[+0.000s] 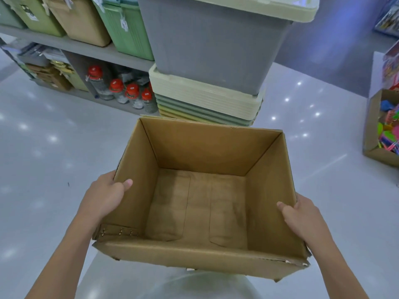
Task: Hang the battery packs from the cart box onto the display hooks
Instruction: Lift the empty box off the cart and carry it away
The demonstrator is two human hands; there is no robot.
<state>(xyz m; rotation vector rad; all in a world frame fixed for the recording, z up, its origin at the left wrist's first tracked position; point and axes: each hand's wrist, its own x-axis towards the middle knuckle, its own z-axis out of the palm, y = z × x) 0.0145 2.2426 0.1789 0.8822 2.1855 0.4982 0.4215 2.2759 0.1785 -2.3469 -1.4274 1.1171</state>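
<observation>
**Both hands hold the open cardboard box**

The cardboard box [203,190] sits in the near centre, held above the pale floor [43,147], its inside showing only bare flaps. The left hand [105,195] grips the left wall, thumb hooked inside over the rim, fingers hidden outside. The right hand [302,216] grips the right wall likewise. Beyond the far wall stands a grey bin [211,46] on stacked lids [205,102].
</observation>
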